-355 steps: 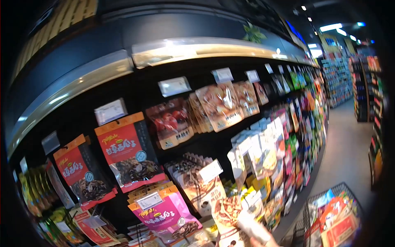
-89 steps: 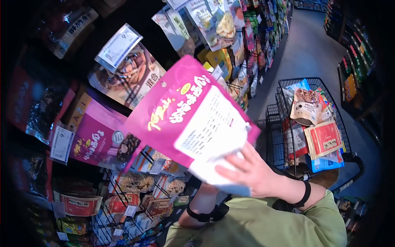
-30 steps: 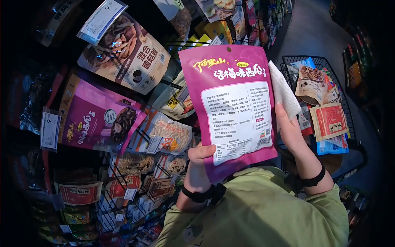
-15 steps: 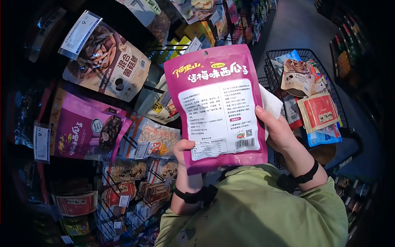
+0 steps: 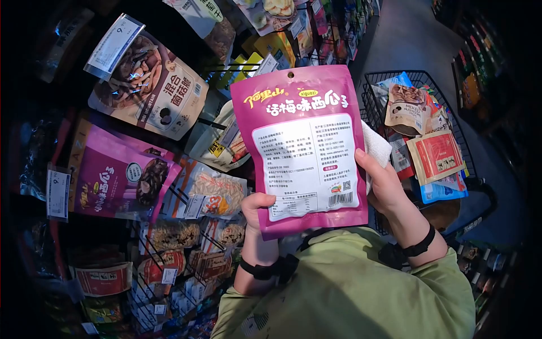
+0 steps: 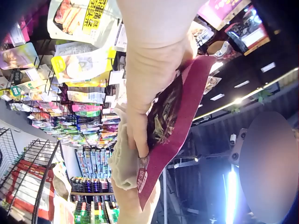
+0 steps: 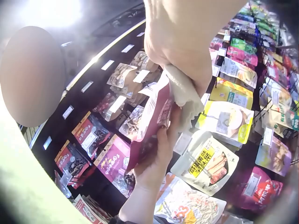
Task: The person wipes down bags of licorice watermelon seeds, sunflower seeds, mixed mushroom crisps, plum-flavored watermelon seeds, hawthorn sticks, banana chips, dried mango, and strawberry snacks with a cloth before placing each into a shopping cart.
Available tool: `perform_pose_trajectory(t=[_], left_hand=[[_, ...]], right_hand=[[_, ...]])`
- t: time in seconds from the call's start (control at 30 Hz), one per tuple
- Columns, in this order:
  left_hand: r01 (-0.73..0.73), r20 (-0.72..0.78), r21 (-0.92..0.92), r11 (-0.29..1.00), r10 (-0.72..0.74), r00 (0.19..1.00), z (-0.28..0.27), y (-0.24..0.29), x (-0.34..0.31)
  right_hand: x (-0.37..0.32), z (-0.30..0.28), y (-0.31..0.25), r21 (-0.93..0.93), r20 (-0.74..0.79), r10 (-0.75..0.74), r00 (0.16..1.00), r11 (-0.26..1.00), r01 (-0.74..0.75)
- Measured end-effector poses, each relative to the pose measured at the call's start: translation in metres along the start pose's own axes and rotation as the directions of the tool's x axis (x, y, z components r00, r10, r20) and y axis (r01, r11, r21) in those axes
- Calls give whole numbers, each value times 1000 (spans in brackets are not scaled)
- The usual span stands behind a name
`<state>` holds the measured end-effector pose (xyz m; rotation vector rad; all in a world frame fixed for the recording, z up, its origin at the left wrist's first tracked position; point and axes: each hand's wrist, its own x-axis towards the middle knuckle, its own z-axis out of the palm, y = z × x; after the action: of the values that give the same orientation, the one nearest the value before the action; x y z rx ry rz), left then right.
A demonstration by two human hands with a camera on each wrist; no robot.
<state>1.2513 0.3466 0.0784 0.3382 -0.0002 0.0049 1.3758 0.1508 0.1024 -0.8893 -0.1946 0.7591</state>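
A magenta pouch (image 5: 299, 152) is held upright between both hands in the head view, its white printed label facing the wearer. My left hand (image 5: 258, 212) grips its lower left edge, thumb in front and fingers behind. On the right edge, my right hand (image 5: 384, 181) pinches the pouch with the thumb on its front. A folded white cloth (image 5: 375, 147) lies between that hand and the pouch's back. The left wrist view shows the pouch's dark window (image 6: 166, 114) and the cloth (image 6: 124, 158); the right wrist view shows the pouch (image 7: 152, 116) edge-on.
Left of the hands, another magenta pouch (image 5: 121, 175) and a brown mushroom pouch (image 5: 152, 85) hang on the shelf with price tags. At the right stands a black wire cart (image 5: 375, 85) holding several packages. A grey floor aisle (image 5: 395, 39) runs beyond it.
Since a second ago, the pouch has shifted slightly left and my right thumb has come onto its front edge. Before that, the pouch was tilted. In the last half second little has moved.
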Motion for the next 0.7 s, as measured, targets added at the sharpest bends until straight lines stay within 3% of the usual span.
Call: perform_pose_trajectory(t=[0.37, 0.7], left_hand=[[-10, 18, 90, 996, 9, 1000, 1, -1, 0], [62, -104, 165, 984, -46, 994, 5, 0, -8]], right_hand=[[-3, -4, 2, -44, 7, -12, 1000, 999, 12], [-4, 0, 0, 3, 34, -58, 998, 998, 58]])
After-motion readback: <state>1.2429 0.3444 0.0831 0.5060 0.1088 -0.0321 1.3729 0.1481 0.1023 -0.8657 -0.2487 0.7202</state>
